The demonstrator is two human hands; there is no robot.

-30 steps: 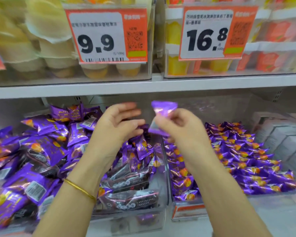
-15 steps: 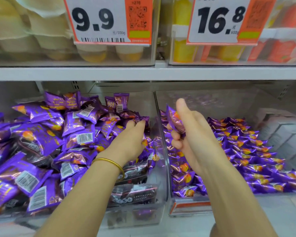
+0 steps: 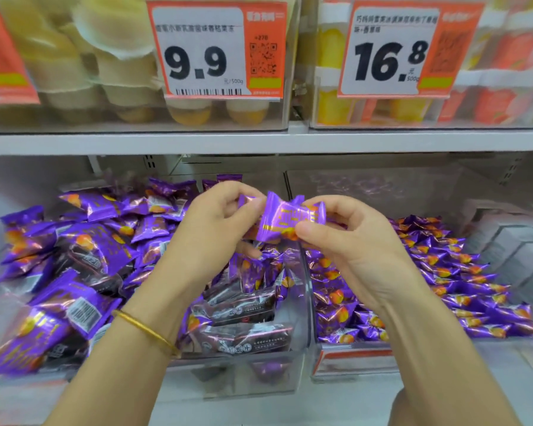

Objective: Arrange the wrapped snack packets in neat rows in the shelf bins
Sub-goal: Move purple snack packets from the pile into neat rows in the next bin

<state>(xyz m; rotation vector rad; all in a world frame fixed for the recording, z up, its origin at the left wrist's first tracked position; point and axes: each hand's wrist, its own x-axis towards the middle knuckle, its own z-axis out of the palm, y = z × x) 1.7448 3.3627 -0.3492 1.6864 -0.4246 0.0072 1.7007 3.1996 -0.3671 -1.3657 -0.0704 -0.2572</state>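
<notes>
Both hands hold purple wrapped snack packets (image 3: 285,218) in the air above the divider between two clear bins. My left hand (image 3: 219,229) pinches the left end; my right hand (image 3: 348,241) grips the right end and underside. How many packets are in the bunch I cannot tell. Below left, a clear bin (image 3: 250,367) holds a loose heap of purple packets (image 3: 86,250) with dark brown packets (image 3: 243,312) at its front. The right bin (image 3: 351,361) holds smaller purple packets (image 3: 443,272) lying in rows.
The shelf above (image 3: 259,141) carries clear bins of yellow jelly cups, with price tags reading 9.9 (image 3: 216,50) and 16.8 (image 3: 403,50). White boxes (image 3: 511,244) sit in a bin at the far right. A gold bangle (image 3: 148,333) is on my left wrist.
Both hands rose out of the bins and came together. My left hand, which was down in the left bin, now holds one end of the packets with my right hand.
</notes>
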